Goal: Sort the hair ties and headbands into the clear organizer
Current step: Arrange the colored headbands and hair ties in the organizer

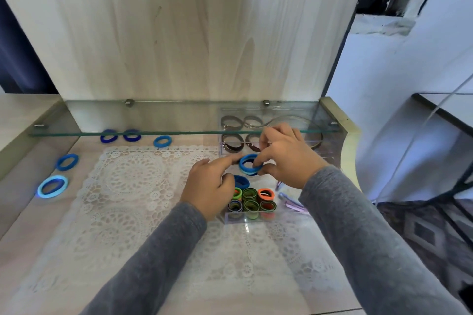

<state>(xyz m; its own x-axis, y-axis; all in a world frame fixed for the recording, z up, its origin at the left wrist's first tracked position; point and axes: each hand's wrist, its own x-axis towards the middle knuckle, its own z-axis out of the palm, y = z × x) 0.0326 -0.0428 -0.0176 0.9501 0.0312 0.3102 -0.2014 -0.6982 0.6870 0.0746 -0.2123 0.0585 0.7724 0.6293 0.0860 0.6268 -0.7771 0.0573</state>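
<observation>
Head view: the right hand point(284, 158) pinched a blue hair tie point(250, 164) between thumb and fingertips, just above the middle of the clear organizer point(238, 218).
Left hand: the left hand point(210, 181) hovered at the organizer's left edge, its index finger straight and touching the tie's left rim, the other fingers curled on nothing.
Key relation: the tie stood on edge with its opening toward the camera, over the organizer's middle cell, where another blue tie point(242, 182) already lay. I judged the drop short and straight down, and the right hand's to make.
Filled cells: green and orange ties point(252, 199) at the organizer's near end, brown ties point(233, 142) toward its far end.
Waiting: loose blue ties point(67, 162) well left of the organizer.
Hard to tell: whether the held tie was one or two stacked. The glass shelf point(153, 133) crossed the organizer's far end and blurred the headbands point(316, 135) there. The cell walls barely showed.
</observation>
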